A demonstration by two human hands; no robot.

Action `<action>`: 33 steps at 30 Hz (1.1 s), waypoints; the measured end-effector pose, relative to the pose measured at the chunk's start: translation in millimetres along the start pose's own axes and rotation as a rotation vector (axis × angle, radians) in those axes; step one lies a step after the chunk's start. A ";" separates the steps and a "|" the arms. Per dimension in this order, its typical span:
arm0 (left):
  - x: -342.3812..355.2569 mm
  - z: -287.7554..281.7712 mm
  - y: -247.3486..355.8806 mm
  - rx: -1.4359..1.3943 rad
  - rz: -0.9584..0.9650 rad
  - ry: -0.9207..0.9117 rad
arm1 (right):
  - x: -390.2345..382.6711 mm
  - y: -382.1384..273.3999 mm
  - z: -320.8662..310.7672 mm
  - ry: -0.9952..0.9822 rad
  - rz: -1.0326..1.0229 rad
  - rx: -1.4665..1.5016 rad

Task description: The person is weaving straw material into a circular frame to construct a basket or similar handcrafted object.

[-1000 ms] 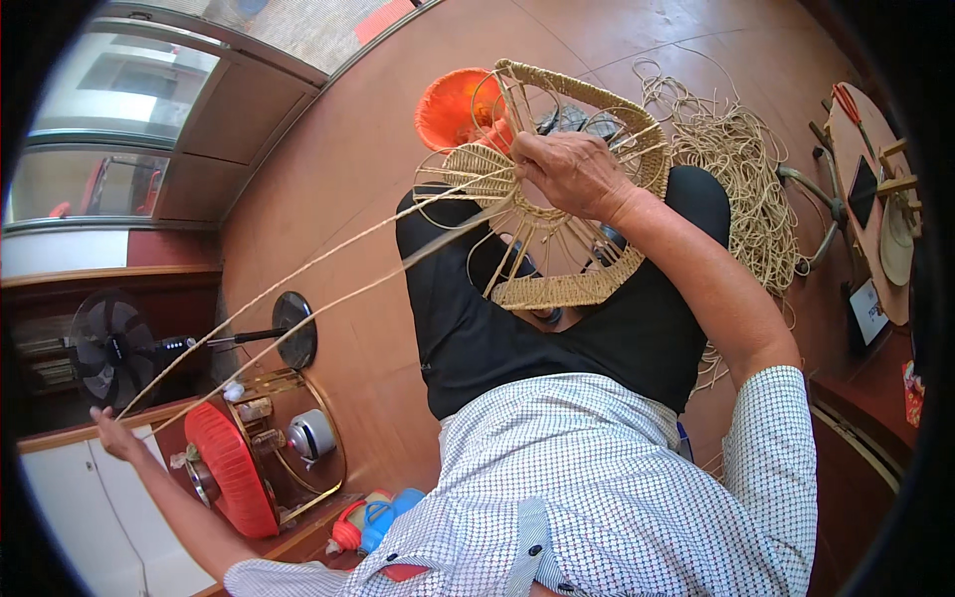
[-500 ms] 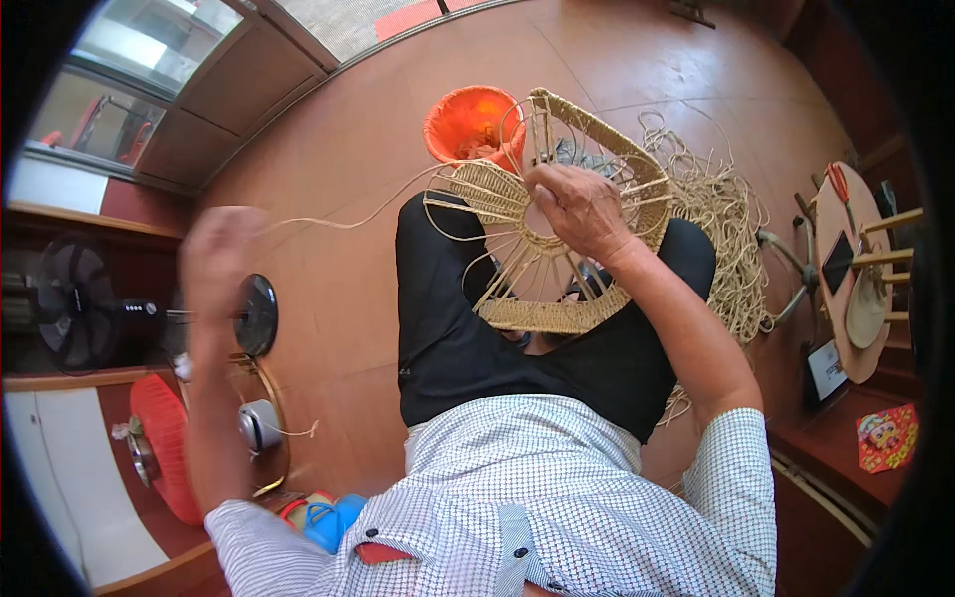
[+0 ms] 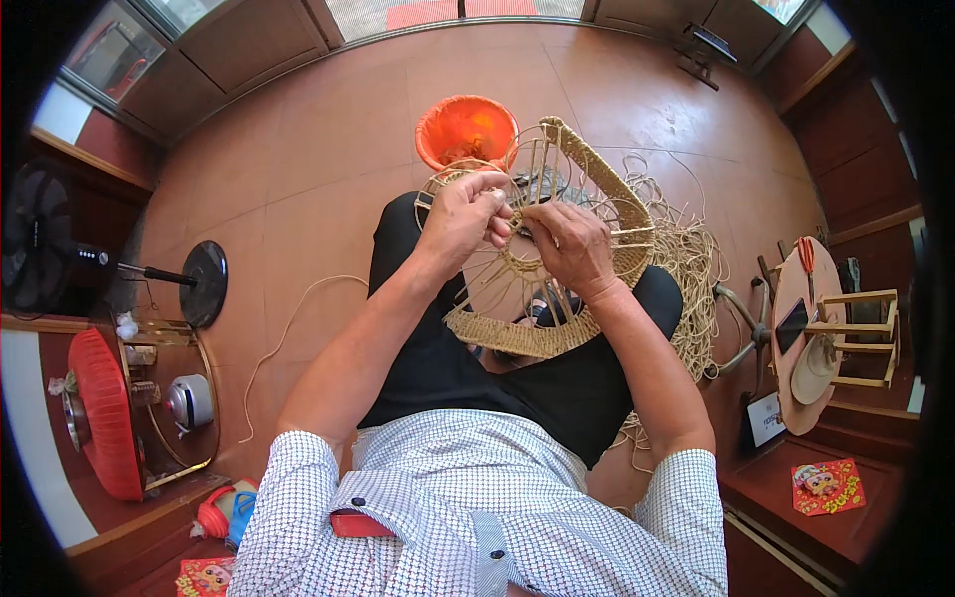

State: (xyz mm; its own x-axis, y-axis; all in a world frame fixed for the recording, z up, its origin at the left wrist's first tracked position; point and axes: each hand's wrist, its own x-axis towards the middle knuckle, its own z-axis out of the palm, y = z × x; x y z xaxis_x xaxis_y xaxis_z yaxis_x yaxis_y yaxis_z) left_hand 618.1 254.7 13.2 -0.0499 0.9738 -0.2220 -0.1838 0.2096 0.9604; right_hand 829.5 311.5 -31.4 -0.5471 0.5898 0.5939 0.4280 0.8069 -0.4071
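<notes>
A half-woven straw-coloured frame (image 3: 522, 336), with spokes fanning from a round hub and a braided cord rim, rests across my thighs and leans up between my knees. My left hand (image 3: 466, 221) is above its left side, fingers curled in a pinch on thin cord; the exact grip is partly hidden. My right hand (image 3: 572, 244) is closed by pinching at the spokes just right of the hub, its fingertips close to the left hand's. A loose length of cord (image 3: 298, 303) trails over the floor on the left.
An orange-lined bin (image 3: 466, 129) stands beyond the frame. A heap of loose cord (image 3: 691, 269) lies by my right knee. At right is a round-topped stool (image 3: 801, 368) with scissors (image 3: 806, 261) on it. A black fan (image 3: 204, 284) and a red-covered round thing (image 3: 104, 413) are at left.
My left hand has come back from far left to the frame, beside the right hand. The cord stretched in the air now lies on the floor. The view has shifted.
</notes>
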 end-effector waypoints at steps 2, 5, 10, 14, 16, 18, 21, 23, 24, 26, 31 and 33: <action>-3.8 3.4 -3.1 -0.003 0.009 0.026 | -2.0 1.5 0.0 -0.014 -0.020 -0.037; -15.7 8.9 -12.8 0.046 -0.006 0.063 | 0.0 -3.0 -4.4 -0.049 -0.020 -0.079; -43.6 22.2 -41.3 0.051 -0.043 0.070 | 4.4 -9.3 -2.9 -0.141 0.041 -0.180; -62.2 26.9 -53.9 0.064 -0.062 0.060 | 6.3 -14.7 -0.2 -0.143 0.102 -0.178; -68.7 29.2 -60.4 0.113 -0.050 0.115 | 5.0 -14.3 3.0 -0.127 0.105 -0.175; -74.1 32.6 -61.6 0.116 -0.049 0.131 | 4.0 -15.2 4.0 -0.110 0.107 -0.172; -78.0 36.8 -61.1 0.210 0.008 0.148 | 4.0 -16.0 2.1 -0.106 0.126 -0.196; -76.7 39.8 -61.9 0.250 0.025 0.123 | 6.6 -14.9 -1.7 -0.158 0.176 -0.162; -74.5 40.4 -65.7 0.248 0.025 0.124 | 9.8 -18.5 -5.5 -0.160 0.175 -0.162; -68.2 42.0 -75.5 0.342 0.099 0.137 | 21.9 -29.3 -17.3 -0.296 0.312 -0.094; -63.0 67.3 -69.5 -0.069 -0.026 0.031 | 46.8 -24.2 -32.0 -0.549 0.401 -0.109; -59.7 77.0 -72.3 -0.202 -0.031 0.030 | 52.3 -21.2 -34.6 -0.581 0.370 -0.107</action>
State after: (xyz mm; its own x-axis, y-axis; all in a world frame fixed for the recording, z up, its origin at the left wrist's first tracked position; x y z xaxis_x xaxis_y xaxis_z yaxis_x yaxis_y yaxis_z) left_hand 709.9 188.2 -30.0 -0.0700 0.9634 -0.2586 -0.3788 0.2142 0.9003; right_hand 816.7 324.1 32.4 -0.6355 0.7705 -0.0500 0.7123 0.5601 -0.4230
